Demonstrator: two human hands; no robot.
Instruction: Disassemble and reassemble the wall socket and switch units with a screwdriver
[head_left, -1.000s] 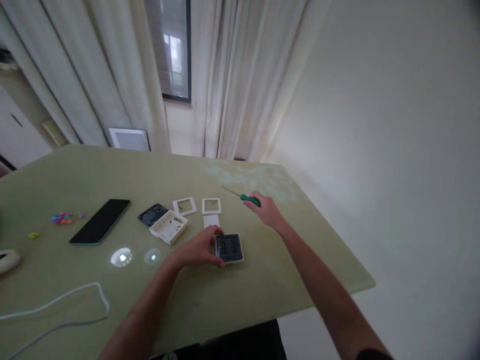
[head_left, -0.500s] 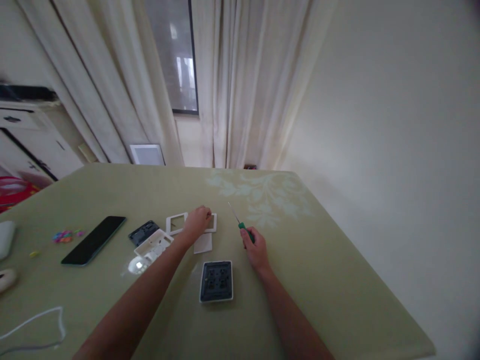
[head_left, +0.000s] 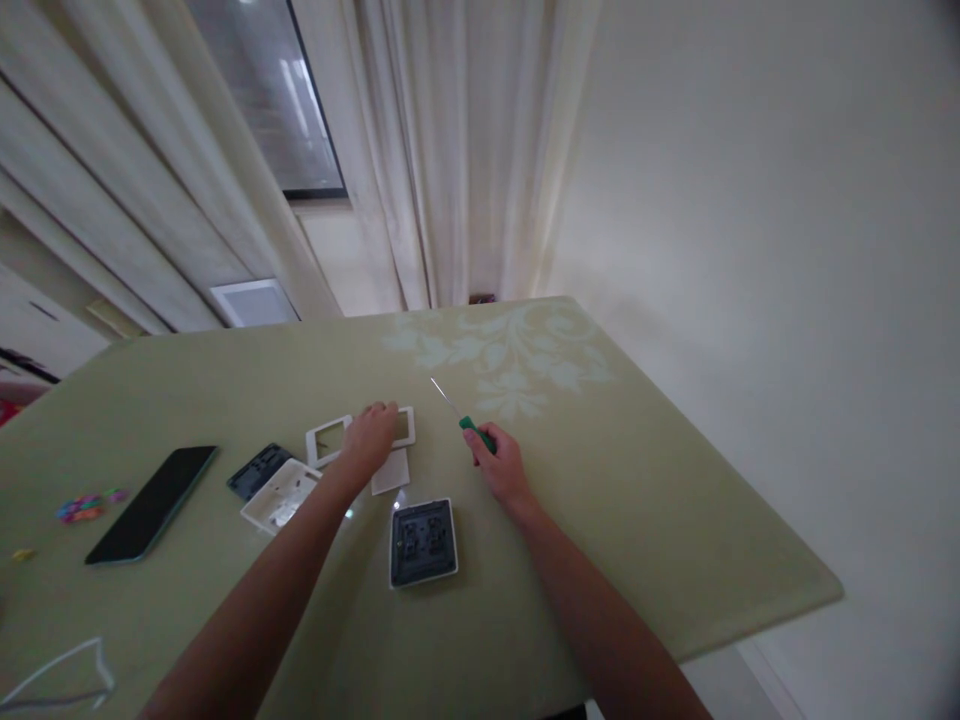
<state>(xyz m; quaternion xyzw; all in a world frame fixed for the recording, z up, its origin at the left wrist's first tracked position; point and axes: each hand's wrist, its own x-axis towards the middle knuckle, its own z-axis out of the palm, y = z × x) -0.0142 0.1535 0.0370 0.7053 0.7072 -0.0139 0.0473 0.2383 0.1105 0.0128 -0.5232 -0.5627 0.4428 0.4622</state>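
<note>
Head view shows us both of our hands over the pale green table (head_left: 600, 520). Our right hand (head_left: 499, 465) is closed around the green handle of a screwdriver (head_left: 480, 437), whose thin shaft slants forward and to the left, its tip touching none of the parts. Our left hand (head_left: 369, 436) reaches to the right frame (head_left: 410, 426) with its fingers bent, covering that frame's left part; we cannot tell whether they grip it, since the fingertips are hidden.

Between our forearms, nearer to us than either hand, the switch box (head_left: 424, 542) lies on the table, its dark face up inside a white rim, touched by neither hand. Just beyond it lies a small white plate (head_left: 391, 472), close to the right frame and partly behind our left wrist. To the left of our left hand we see the left frame (head_left: 311, 450), then a white shell (head_left: 277, 492) against a dark plate (head_left: 259, 470), with our forearm crossing near the shell.

Farther left are a phone (head_left: 150, 505), a cluster of coloured beads (head_left: 81, 509), a yellow bead (head_left: 23, 554) and, nearer to us, a white cable (head_left: 101, 660). Behind the table hang curtains (head_left: 480, 150) beside a window (head_left: 255, 90).
</note>
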